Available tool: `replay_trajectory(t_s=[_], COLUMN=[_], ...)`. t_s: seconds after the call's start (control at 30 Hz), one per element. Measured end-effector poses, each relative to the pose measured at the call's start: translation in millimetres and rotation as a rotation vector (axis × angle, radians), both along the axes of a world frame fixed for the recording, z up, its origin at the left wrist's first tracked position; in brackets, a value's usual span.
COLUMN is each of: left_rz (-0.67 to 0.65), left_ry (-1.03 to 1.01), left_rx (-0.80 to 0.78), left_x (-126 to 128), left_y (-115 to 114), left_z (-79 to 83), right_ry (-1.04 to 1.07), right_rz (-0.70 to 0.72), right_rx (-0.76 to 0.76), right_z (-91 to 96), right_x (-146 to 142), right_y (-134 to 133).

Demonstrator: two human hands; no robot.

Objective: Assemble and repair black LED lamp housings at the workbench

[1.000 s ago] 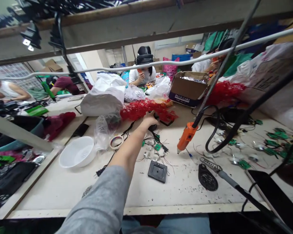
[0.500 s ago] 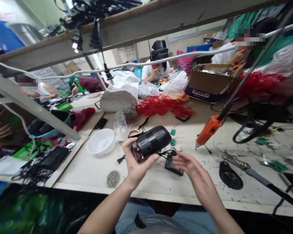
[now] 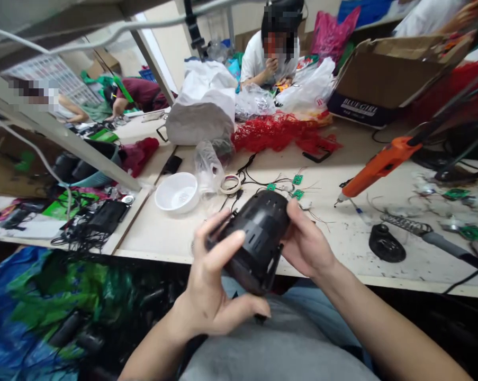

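A black plastic cylinder-shaped housing (image 3: 258,233) with slots in its side is held close to my body, tilted, past the table's front edge. My left hand (image 3: 215,280) grips its left and lower end, thumb below and fingers over the side. At the upper right end, my right hand (image 3: 308,241) holds it between thumb and fingers; some of those fingers are hidden behind it. Behind the housing lie small green circuit boards (image 3: 297,180) with thin wires. The orange electric screwdriver (image 3: 376,166) hangs to the right, over the table.
A white bowl (image 3: 177,193) and a tape roll (image 3: 230,184) stand at the left. On the right are a soldering iron (image 3: 445,243) in a spring holder and a black teardrop-shaped part (image 3: 386,243). Red netting (image 3: 278,132) and a cardboard box (image 3: 381,79) lie farther back. Other people sit beyond.
The black housing has come nearer my body and turned, its end now tipped down. My right hand has moved from beside the cord onto the housing. The view has shifted too.
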State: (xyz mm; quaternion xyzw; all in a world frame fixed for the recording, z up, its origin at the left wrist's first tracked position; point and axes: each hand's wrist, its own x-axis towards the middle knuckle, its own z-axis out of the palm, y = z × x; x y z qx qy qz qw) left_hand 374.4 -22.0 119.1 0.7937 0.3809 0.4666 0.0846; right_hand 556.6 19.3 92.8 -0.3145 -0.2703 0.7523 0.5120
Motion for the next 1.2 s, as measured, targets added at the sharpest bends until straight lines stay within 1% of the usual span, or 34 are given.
replay_trajectory(t_s=[0.03, 0.1, 0.13, 0.2, 0.27, 0.37, 0.43, 0.5, 0.6, 0.7, 0.8, 0.9, 1.0, 1.03, 1.07, 1.13, 1.2], left_rz=[-0.054, -0.137, -0.141, -0.134, -0.119, -0.08, -0.027, 0.028, 0.075, 0.113, 0.103, 0.024, -0.088, -0.113, -0.133, -0.176, -0.23], left_ry=[0.059, 0.097, 0.091, 0.068, 0.05, 0.08, 0.154, 0.254, 0.389, 0.429, 0.397, 0.361, 0.345, 0.341, 0.337, 0.33, 0.323], left_rx=[-0.012, -0.057, -0.089, -0.158, -0.226, -0.403, -0.567, -0.695, -0.769, -0.772, -0.744, -0.659, -0.549, -0.516, -0.486, -0.423, -0.342], left_x=[-3, -5, -5, -2, 3, 9, 11, 13, 18, 23, 28, 30, 30, 30, 30, 31, 32], left_y=[0, 2, 3, 5, 6, 6, 8, 13, 24, 37, 46, 48, 47, 48, 50, 58, 70], left_z=[-9.2, -24.3, -29.2, -32.8, -30.0, -21.7, -17.6, -15.2, -12.3, -6.1, 2.5, 5.5, -2.4, -6.4, -10.0, -13.3, -7.1], right_ry=[-0.016, -0.039, -0.045, -0.066, -0.134, -0.347, -0.506, -0.605, -0.611, -0.556, -0.456, -0.321, -0.197, -0.189, -0.22, -0.373, -0.552], right_rz=[-0.023, -0.066, -0.086, -0.133, -0.191, -0.236, -0.214, -0.161, -0.089, -0.081, -0.107, -0.113, -0.027, -0.009, -0.012, -0.09, -0.192], right_rx=[-0.08, -0.2, -0.23, -0.227, -0.158, 0.035, 0.183, 0.282, 0.341, 0.392, 0.395, 0.295, 0.161, 0.151, 0.17, 0.257, 0.365], right_z=[-11.2, -28.7, -34.4, -40.9, -44.2, -51.3, -58.8, -66.9, -75.8, -77.8, -70.6, -55.2, -40.3, -37.1, -34.8, -30.5, -21.2], right_x=[0, -2, -3, -5, -5, -2, 0, 1, 1, 2, 1, 3, 8, 11, 14, 20, 27], right_y=[-1, -2, -4, -6, -7, -9, -12, -16, -21, -20, -12, -5, -2, -2, -1, 2, 9])
